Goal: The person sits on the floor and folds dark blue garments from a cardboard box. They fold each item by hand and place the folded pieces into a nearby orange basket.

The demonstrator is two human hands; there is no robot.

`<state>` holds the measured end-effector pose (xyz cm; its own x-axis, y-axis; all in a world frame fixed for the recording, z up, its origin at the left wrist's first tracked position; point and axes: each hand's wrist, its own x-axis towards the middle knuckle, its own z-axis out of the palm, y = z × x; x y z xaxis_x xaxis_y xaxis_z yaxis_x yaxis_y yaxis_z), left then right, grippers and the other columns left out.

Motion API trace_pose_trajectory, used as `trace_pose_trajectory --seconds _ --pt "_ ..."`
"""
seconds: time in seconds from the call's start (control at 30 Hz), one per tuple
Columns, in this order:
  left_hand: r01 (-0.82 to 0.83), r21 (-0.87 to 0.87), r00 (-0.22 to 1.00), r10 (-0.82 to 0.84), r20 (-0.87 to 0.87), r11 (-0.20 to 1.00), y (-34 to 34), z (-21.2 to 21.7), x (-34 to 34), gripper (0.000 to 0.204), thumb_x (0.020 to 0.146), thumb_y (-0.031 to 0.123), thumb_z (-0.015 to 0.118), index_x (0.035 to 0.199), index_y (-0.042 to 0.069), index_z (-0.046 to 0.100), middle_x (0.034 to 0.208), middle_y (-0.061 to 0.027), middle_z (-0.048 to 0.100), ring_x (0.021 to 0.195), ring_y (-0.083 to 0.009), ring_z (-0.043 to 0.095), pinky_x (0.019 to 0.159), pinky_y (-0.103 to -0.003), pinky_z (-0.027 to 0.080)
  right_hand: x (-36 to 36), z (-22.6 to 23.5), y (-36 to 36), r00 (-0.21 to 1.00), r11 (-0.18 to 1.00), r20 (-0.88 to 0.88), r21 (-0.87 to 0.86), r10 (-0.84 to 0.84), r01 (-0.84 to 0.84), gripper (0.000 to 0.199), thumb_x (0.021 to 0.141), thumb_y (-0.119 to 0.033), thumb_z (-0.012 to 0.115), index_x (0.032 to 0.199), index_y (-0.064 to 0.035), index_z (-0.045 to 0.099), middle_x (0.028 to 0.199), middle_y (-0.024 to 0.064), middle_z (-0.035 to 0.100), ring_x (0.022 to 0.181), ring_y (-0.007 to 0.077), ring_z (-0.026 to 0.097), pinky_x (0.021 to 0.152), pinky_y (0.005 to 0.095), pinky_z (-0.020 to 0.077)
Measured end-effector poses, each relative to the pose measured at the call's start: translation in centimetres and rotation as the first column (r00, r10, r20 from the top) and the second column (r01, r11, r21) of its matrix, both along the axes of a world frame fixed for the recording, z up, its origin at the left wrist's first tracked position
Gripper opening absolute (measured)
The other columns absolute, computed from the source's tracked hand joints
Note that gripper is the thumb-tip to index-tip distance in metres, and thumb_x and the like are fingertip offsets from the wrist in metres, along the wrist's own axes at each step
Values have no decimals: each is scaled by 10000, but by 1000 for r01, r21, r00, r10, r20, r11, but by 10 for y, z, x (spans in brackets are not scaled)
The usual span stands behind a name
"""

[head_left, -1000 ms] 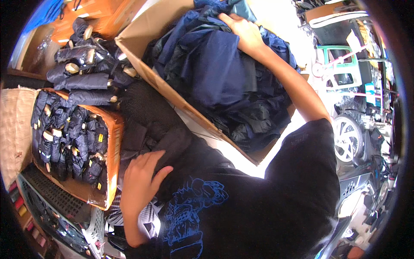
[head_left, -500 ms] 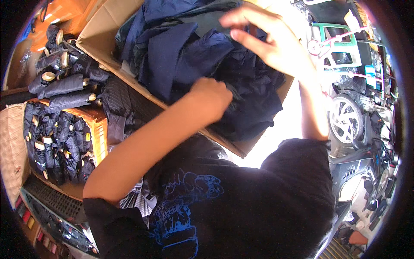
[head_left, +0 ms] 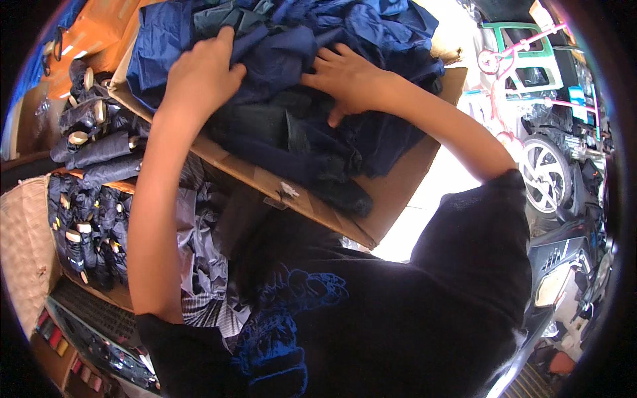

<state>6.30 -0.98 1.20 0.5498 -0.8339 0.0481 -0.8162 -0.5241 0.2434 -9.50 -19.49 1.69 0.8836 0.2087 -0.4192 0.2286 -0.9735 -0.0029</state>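
A large open cardboard box (head_left: 255, 174) stands in front of me, heaped with crumpled blue fabric (head_left: 371, 26). Darker, almost black-green cloth (head_left: 292, 142) lies in its near part. My left hand (head_left: 199, 76) rests on the blue fabric at the left, index finger stretched out and thumb apart. On the right side of the heap, my right hand (head_left: 348, 79) presses on the cloth with its fingers spread and thumb pointing down. Both hands look open. Parts of the fingertips sink among the folds, where I cannot see them fully.
Left of the box lie several black rolled bundles with pale ends (head_left: 99, 151), with more packed in a smaller carton (head_left: 119, 295). At the right are a white spoked wheel (head_left: 545, 174), a green frame (head_left: 549, 56) and a pink pole (head_left: 521, 46).
My left hand has moved up and left, from a closed pose to stretched fingers. My right hand has come down onto the cloth. Blue fabric now piles higher toward the far side.
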Motion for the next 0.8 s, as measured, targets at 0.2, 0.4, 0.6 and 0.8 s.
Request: trace_pose_trajectory --seconds 0.2,0.4,0.6,0.8 --pt "326 -465 936 -213 280 823 -13 33 -52 447 731 116 690 1149 77 538 1007 -130 576 1063 -351 511 876 -420 449 30 -74 -30 990 988 113 126 80 -94 610 685 -319 738 1252 -148 592 1258 128 597 1245 308 487 1036 466 348" --pt "715 163 680 -623 -386 680 6 -17 -95 501 771 415 712 1167 113 650 1287 -142 566 1213 -298 513 1009 -421 434 52 -72 -28 983 893 113 444 -142 78 415 777 -187 628 1174 -66 619 1145 212 619 1141 382 546 973 451 434" --pt "423 673 906 -301 -297 607 -14 3 -54 354 707 238 721 994 31 706 1030 -214 677 973 -348 663 864 -435 534 21 -40 2 997 996 -56 -70 -49 45 757 729 -525 709 1331 -110 512 1275 210 531 1325 400 354 1090 629 211" --pt "18 498 990 -87 114 867 10 -20 15 324 750 257 675 988 37 690 1051 -203 652 1008 -364 633 869 -438 519 -16 -81 26 976 988 154 -42 153 -148 990 597 -612 766 1418 -184 415 1366 218 437 1315 449 331 1059 712 169"
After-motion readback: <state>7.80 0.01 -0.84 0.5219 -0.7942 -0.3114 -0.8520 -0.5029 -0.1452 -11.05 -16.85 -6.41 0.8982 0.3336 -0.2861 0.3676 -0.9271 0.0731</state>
